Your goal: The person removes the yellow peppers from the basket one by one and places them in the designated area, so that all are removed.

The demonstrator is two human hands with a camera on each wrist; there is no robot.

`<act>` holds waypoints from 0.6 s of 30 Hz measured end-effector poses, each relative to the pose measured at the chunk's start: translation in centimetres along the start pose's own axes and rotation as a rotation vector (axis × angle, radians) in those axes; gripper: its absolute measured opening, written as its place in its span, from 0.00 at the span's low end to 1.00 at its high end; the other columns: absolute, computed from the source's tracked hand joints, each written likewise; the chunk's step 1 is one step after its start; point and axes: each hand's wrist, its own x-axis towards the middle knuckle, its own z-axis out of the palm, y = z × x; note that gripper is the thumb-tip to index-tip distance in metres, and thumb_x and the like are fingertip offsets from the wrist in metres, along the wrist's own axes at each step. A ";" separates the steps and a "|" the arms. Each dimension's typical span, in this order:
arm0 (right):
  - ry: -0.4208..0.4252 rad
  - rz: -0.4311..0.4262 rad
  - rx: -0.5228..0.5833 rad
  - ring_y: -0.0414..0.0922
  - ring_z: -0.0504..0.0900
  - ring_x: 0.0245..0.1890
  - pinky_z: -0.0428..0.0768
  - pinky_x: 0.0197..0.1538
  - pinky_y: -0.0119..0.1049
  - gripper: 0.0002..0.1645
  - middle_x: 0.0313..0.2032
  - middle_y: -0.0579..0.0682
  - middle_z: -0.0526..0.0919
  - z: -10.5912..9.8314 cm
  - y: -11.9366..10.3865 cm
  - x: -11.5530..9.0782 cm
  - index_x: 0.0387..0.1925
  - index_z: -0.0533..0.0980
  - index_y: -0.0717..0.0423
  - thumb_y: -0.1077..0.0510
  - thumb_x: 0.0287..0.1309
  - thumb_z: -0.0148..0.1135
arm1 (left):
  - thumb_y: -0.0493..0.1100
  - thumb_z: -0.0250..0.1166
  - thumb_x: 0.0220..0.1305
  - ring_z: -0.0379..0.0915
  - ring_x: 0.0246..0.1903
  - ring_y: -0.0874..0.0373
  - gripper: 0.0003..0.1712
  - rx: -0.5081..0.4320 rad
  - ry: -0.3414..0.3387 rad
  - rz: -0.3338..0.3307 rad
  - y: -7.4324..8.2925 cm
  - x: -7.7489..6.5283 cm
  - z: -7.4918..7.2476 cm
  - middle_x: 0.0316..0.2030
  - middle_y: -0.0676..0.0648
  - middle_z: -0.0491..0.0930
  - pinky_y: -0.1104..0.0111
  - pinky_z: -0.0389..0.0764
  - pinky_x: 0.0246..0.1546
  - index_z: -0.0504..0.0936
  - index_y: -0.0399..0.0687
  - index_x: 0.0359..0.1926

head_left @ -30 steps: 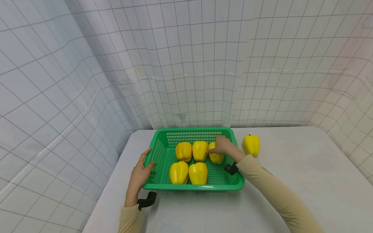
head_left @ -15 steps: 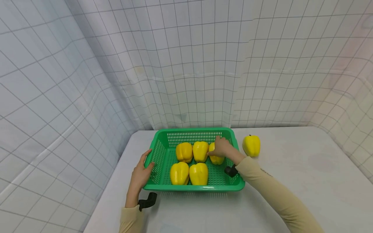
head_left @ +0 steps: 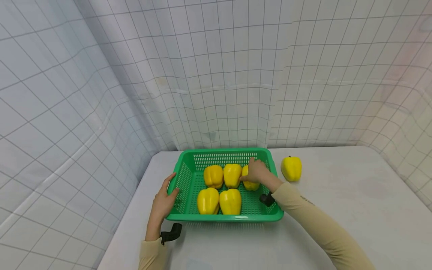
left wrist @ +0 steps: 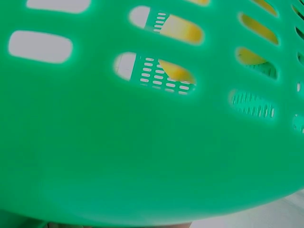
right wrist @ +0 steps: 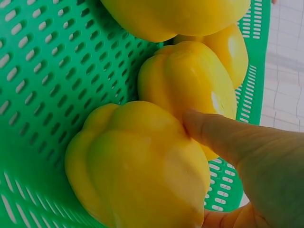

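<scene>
A green plastic basket with slotted walls stands on the table. Inside it lie several yellow bell peppers, such as the front left one and the back middle one. My left hand grips the basket's left rim, thumb on the inner side. In the left wrist view the basket wall fills the picture and hides that hand's fingers. At the back right of the basket my right hand holds a yellow bell pepper, its thumb along the side between this pepper and the neighbouring pepper.
One more yellow bell pepper rests on the white table, to the right of the basket. White curtains with a dark grid close off the back and both sides.
</scene>
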 end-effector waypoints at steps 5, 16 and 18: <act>0.011 -0.013 0.004 0.66 0.69 0.55 0.70 0.54 0.53 0.58 0.54 0.77 0.66 0.0 0.1 -0.2 0.65 0.51 0.80 0.42 0.53 0.68 | 0.44 0.54 0.70 0.65 0.17 0.53 0.31 -0.003 0.003 0.004 0.0 -0.1 0.1 0.22 0.43 0.69 0.63 0.66 0.18 0.57 0.61 0.72; 0.017 -0.042 0.020 0.63 0.73 0.51 0.75 0.49 0.52 0.57 0.53 0.75 0.69 0.0 0.3 -0.5 0.65 0.52 0.79 0.44 0.51 0.70 | 0.44 0.53 0.70 0.67 0.18 0.53 0.32 0.000 0.000 0.006 0.0 0.0 0.0 0.24 0.43 0.71 0.63 0.67 0.18 0.56 0.60 0.72; 0.016 -0.044 0.013 0.63 0.74 0.51 0.75 0.48 0.51 0.57 0.53 0.74 0.70 0.0 0.3 -0.6 0.65 0.53 0.78 0.43 0.51 0.70 | 0.44 0.53 0.70 0.67 0.18 0.52 0.32 0.002 0.000 0.003 0.0 0.0 0.0 0.24 0.43 0.71 0.63 0.67 0.18 0.56 0.61 0.72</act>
